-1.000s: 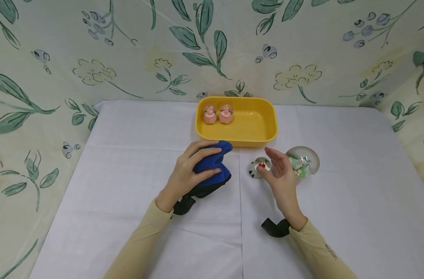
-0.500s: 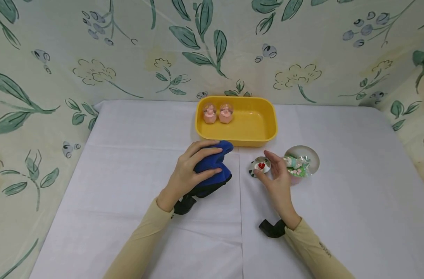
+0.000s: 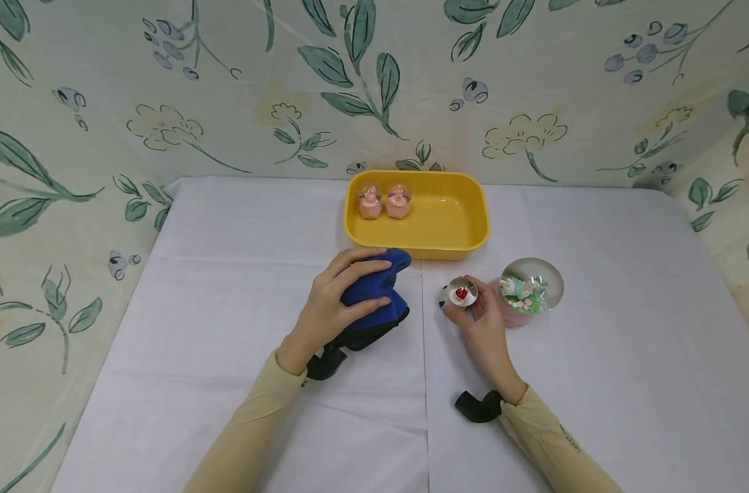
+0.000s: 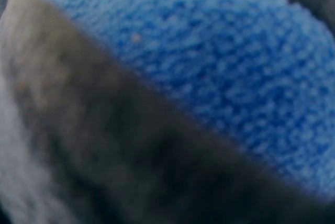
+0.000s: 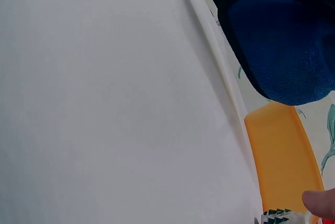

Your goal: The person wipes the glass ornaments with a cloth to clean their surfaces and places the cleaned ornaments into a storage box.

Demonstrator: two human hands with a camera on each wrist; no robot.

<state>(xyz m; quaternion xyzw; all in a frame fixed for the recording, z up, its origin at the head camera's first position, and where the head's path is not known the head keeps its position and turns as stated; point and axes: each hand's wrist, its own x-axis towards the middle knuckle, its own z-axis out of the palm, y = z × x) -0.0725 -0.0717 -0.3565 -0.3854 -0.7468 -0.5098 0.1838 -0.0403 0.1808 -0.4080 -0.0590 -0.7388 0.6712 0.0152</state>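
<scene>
My left hand (image 3: 329, 301) grips a bunched blue fuzzy cloth (image 3: 377, 284) with black edging, left of centre in the head view. In the left wrist view the cloth's blue looped surface (image 4: 225, 62) and blurred dark edge fill the frame. The right hand (image 3: 488, 335) pinches a small clear snow globe (image 3: 461, 293) with a red piece inside, between thumb and fingers. Only the globe's patterned base (image 5: 282, 216) and a thumb tip (image 5: 320, 203) show in the right wrist view. Beside the right fingers stands a larger snow globe (image 3: 531, 291) on a pink base.
A yellow tray (image 3: 451, 205) stands at the back of the white-covered table (image 3: 257, 226). Two small pink globes (image 3: 383, 202) sit in its left part. A leaf-patterned cloth (image 3: 226, 82) hangs behind the table.
The right hand has moved left and its fingers have come in around the small snow globe, uncovering more of the larger globe. The left hand and blue cloth have stayed put.
</scene>
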